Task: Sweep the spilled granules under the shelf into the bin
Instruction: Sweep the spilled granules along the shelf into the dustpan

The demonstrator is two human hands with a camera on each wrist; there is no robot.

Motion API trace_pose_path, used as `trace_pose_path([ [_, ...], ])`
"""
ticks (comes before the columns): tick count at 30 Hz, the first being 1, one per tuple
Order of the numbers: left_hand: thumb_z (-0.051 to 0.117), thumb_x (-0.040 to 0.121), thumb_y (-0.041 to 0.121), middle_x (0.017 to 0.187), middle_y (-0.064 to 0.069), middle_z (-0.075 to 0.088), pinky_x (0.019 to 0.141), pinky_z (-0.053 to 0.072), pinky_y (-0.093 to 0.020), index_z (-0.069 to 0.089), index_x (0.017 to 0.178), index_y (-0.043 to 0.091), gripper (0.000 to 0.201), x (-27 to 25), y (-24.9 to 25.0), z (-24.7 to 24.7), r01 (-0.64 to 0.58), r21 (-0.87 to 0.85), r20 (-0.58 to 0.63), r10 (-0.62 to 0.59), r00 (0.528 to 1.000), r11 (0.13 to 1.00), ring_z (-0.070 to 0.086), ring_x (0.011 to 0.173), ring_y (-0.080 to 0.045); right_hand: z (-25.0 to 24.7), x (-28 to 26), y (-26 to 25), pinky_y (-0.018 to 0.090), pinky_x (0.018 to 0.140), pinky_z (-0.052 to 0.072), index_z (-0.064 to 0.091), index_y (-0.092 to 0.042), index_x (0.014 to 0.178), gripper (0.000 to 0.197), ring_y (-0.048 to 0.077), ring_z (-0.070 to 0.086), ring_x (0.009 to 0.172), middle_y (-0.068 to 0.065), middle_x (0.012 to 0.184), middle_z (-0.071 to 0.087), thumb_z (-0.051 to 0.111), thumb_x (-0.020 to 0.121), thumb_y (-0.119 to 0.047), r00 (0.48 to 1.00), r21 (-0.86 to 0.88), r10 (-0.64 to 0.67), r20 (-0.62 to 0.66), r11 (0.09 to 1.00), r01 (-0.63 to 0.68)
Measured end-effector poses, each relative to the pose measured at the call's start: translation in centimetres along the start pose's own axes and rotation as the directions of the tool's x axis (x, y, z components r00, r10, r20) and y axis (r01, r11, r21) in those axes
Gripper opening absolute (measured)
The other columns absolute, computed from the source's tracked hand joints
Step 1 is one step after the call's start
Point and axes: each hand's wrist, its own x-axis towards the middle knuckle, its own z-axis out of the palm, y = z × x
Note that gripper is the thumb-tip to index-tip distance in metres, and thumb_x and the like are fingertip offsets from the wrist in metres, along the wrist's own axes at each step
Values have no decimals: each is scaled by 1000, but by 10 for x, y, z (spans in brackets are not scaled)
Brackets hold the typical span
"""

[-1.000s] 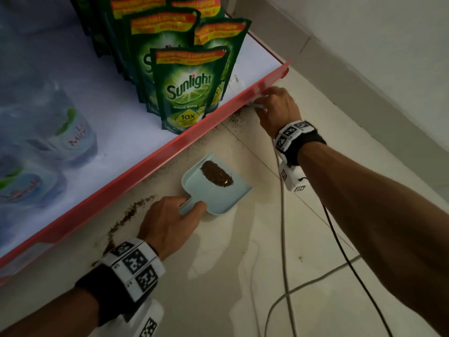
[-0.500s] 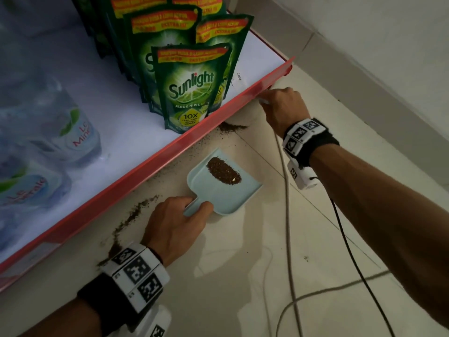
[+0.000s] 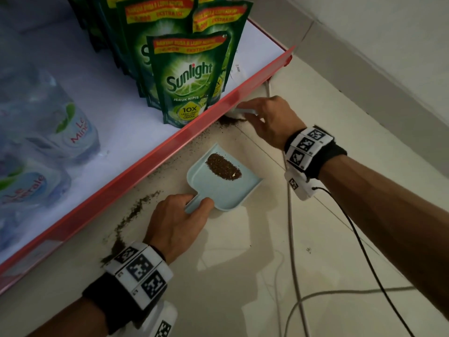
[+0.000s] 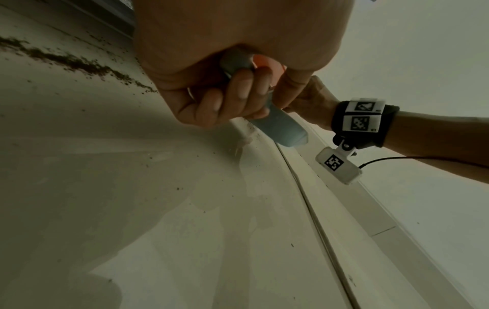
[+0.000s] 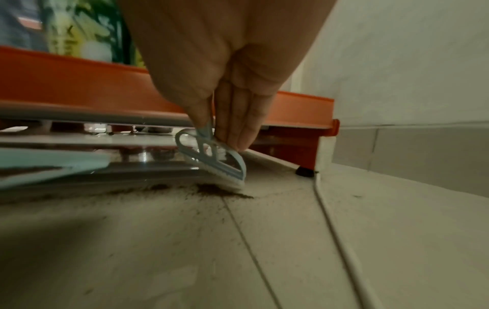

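Left hand: the left hand [image 3: 177, 220] is gripping the handle of the one pale blue dustpan [image 3: 226, 188], fingers curled round it, pan lying flat on the tiled floor [image 3: 243, 276].
Right hand: the right hand [image 3: 272, 122] is pinching one small blue brush [image 5: 214, 161] between thumb and fingers, bristles touching the floor at the shelf's edge.
Granules: I am counting three dark patches: a heap [image 3: 223, 166] sitting in the dustpan, a small pile [image 5: 211, 190] lying at the bristles, a trail [image 3: 131, 215] running along the floor beside the left wrist.
Shelf: the red-edged shelf [image 3: 145, 164] is carrying green Sunlight pouches [image 3: 187, 79] and bottled water [image 3: 48, 132].
Views: only the right wrist camera is showing the brush head and the gap under the shelf; only the left wrist camera is showing the curled fingers [image 4: 238, 94] from below.
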Motion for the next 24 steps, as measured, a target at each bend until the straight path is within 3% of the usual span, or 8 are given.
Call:
trace_pose_path([
  [2,50,76,50,44,8,33,48,29,-26,36,51,19,42,-2,0,0,-9,3,3,9,1000,1000,29,45,-8,-6,4,12,26,87,53,68,-12,123,29,25,72,96,8,117,72,49,101,-15,992,-58,124,-25,990,-125],
  [6,49,76,52,43,8,35,49,30,-26,38,51,18,43,-4,0,1,-5,7,0,5,1000,1000,31,45,-9,-13,5,33,44,91,51,68,-14,122,33,39,65,100,17,113,71,43,102,-20,913,-251,400,85,895,-369],
  [9,50,77,51,43,8,35,50,30,-26,37,51,19,44,-8,0,0,-6,-4,-2,6,1000,1000,31,45,-9,-5,-7,13,44,83,54,69,-10,114,32,36,67,87,16,102,73,41,103,-21,910,-279,372,181,907,-315],
  [13,51,78,49,43,8,34,50,29,-27,37,51,19,42,-11,-2,-1,22,-2,-7,-22,1000,1000,30,46,-10,1,-26,-35,36,70,57,72,-12,110,30,27,69,70,8,89,76,45,100,-19,956,-88,222,194,974,-208],
  [17,49,76,50,44,9,33,50,29,-27,38,52,20,41,-11,-1,0,28,3,5,-28,1000,1000,30,46,-10,-2,-21,-38,37,73,58,72,-12,110,31,27,69,69,9,87,76,44,98,-20,963,-58,259,75,965,-255],
  [22,50,78,50,43,9,32,50,28,-26,38,51,20,42,-7,-4,1,28,-8,0,-28,1000,1000,30,47,-11,-6,13,17,38,74,50,67,-10,109,30,41,64,89,21,101,68,38,101,-15,905,-325,425,11,857,-399],
  [24,49,77,50,43,8,33,50,28,-26,38,51,20,42,-5,-5,3,34,-2,-1,-34,999,999,30,46,-10,-6,22,32,42,75,47,67,-11,114,30,44,62,94,24,107,66,40,100,-13,890,-360,450,72,844,-397],
])
